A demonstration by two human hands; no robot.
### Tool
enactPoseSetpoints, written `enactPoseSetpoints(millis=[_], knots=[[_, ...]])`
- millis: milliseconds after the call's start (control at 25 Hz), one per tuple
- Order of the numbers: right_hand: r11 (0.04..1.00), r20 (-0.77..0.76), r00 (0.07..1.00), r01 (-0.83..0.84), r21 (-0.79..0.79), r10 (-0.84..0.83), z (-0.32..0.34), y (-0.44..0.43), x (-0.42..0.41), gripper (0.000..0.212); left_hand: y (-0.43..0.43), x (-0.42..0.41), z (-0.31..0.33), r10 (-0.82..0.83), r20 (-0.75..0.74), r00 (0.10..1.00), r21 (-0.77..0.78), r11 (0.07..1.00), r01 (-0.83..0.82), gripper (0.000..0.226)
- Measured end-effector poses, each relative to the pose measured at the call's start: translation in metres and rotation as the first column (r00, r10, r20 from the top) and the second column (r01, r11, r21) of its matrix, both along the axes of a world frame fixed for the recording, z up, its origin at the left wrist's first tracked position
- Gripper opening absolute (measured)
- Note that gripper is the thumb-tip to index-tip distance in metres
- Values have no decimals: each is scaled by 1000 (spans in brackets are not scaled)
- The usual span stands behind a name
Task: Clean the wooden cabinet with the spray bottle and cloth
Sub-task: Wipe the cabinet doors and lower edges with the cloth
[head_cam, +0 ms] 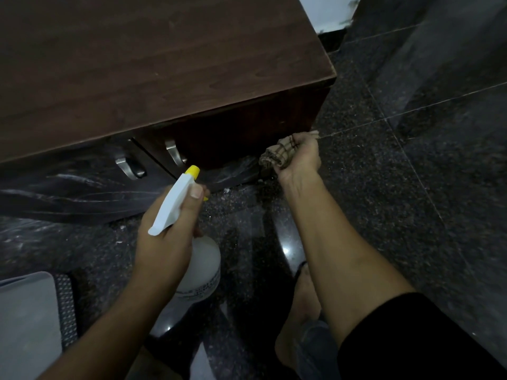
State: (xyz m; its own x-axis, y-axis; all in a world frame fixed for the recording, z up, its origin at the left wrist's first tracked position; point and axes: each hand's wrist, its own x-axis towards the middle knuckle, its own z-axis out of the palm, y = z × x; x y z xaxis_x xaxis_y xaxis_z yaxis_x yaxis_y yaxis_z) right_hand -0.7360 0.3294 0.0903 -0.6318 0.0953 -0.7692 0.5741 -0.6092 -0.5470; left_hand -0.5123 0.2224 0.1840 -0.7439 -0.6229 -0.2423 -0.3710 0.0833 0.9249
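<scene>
Dark brown wooden cabinet [164, 64] stands right in front on a speckled dark stone floor [384, 193], with two metal handles [174, 153] down on its doors. The left hand [162, 253] is wrapped around the neck of the spray bottle [204, 266] (white head, yellow nozzle), which points at the bottom of the right door. The right hand [300, 157] has a checked beige cloth [275, 156] bunched up in its fist by the cabinet's lower right corner. Can't tell if it's touching the wood.

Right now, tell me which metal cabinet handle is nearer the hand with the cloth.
The right handle, just above the yellow nozzle; the left handle lies across the door gap, farther from the right hand.
</scene>
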Motion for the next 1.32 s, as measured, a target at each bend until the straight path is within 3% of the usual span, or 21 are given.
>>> enactPoseSetpoints(millis=[200,320,440,640,720,840,960,1040,1200,1320], knots=[[997,80,994,-76,24,74,-7,-31,6,11,4,-2,2,-5,-9,1000,8,1000,5,37],[997,65,998,18,-81,-13,-8,-14,-5,23,4,-2,1,-30,-20,999,11,999,30,35],[997,44,996,73,15,-73,-8,-12,-1,16,-1,4,-6,-35,-14,999,11,999,35,38],[976,87,973,-215,22,212,-19,-42,34,26,-9,10,-25,-54,-11,998,17,998,54,40],[977,52,977,-209,44,207,-22,-27,27,30,-10,12,-41,-69,-10,998,18,997,69,46],[997,-49,996,-72,-32,70,-29,-13,11,23,-8,13,-67,-5,-4,1000,56,998,6,50],[990,-93,988,-127,-61,121,-30,-26,21,14,-6,16,-96,81,-9,997,118,990,-80,48],[984,-130,981,-157,-90,144,-29,-24,28,26,-6,18,-113,118,-31,993,144,983,-112,51],[979,-211,977,-67,-191,26,-43,-21,24,19,-12,24,-138,157,-57,986,153,977,-147,58],[967,-194,957,-238,-93,217,-61,-47,46,16,-15,25,-149,138,-60,989,149,981,-128,59]])
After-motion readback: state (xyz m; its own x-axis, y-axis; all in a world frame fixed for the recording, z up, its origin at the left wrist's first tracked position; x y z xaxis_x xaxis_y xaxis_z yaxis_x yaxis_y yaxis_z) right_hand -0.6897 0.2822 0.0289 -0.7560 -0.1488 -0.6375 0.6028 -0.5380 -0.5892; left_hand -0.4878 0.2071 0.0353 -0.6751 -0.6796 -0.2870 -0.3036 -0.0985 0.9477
